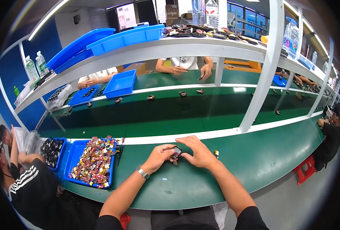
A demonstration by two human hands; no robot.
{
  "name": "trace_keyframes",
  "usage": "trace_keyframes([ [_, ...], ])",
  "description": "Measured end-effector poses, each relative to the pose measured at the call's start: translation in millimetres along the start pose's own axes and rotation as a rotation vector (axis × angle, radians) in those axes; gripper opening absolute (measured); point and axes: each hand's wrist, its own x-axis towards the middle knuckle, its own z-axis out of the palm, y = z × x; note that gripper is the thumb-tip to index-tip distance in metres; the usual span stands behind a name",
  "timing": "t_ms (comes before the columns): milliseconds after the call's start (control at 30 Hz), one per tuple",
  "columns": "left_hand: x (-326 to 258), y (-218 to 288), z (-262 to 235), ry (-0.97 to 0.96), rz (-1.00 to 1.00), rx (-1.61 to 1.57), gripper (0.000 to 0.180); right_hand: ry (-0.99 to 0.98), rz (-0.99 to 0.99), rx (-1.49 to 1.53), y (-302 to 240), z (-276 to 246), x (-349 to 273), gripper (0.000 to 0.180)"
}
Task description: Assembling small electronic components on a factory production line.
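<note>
Over the near green table, my left hand [159, 158], with a metal-band watch at its wrist, is closed on a small dark-framed electronic part [176, 152]. A reddish bit with a yellow piece hangs below the part. My right hand [199, 153] curves around its right side, fingers stretched out and thumb apart from them; whether the thumb touches the part I cannot tell. Just right of that hand lies a small yellow-and-white component [216, 154]. To the left, a blue tray [68, 163] holds a heap of small red, yellow and white components [93, 161].
A thin black tool [120, 153] lies along the tray's right edge. Farther left is a tray of black pieces [52, 151], beside a person in black. Beyond the white rail [154, 138], small parts sit spaced along a green belt [150, 115]. A white post [262, 69] rises at right.
</note>
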Motion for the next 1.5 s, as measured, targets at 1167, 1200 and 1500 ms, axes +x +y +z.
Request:
trace_keyframes([
  [1167,-8,-6,8,0.051,0.067,-0.074,0.013,0.147,0.184,0.184,31,44,-11,0.012],
  [1200,-8,-7,7,0.059,0.084,-0.077,0.011,0.128,0.22,0.236,30,44,-10,0.012],
  [1500,-5,-13,4,0.124,-0.006,-0.092,0.012,0.114,0.261,0.402,30,44,-12,0.012],
])
